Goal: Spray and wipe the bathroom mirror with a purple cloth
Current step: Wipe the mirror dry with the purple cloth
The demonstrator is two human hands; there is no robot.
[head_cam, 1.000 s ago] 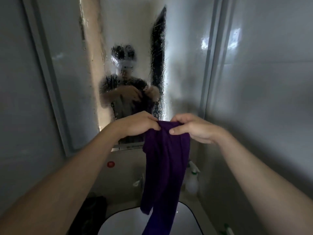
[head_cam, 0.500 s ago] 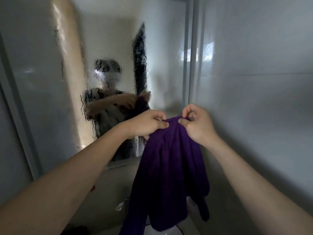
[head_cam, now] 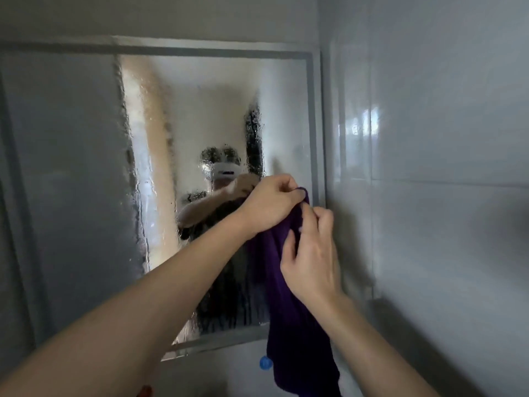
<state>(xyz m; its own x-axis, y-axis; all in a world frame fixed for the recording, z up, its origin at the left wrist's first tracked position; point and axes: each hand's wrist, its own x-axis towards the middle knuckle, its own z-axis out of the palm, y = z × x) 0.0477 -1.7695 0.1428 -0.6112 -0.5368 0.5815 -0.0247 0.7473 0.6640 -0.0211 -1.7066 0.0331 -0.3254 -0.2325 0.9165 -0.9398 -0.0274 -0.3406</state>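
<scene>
The bathroom mirror (head_cam: 206, 116) fills the middle of the view, grey-framed, its glass wet with spray droplets and streaks. A purple cloth (head_cam: 289, 305) hangs in front of the mirror's lower right corner. My left hand (head_cam: 272, 202) pinches the cloth's top edge close to the glass. My right hand (head_cam: 312, 259) grips the cloth just below and to the right. The cloth's lower end drops out of view at the bottom. No spray bottle shows.
A glossy white tiled wall (head_cam: 429, 196) stands close on the right, meeting the mirror frame (head_cam: 313, 124). A small blue round thing (head_cam: 264, 363) shows below the mirror beside the cloth. Grey panels (head_cam: 57, 196) lie left of the glass.
The view has tilted up, so the sink has left the frame. Both hands have raised the cloth to the mirror's right side, and the right hand now sits lower than the left.
</scene>
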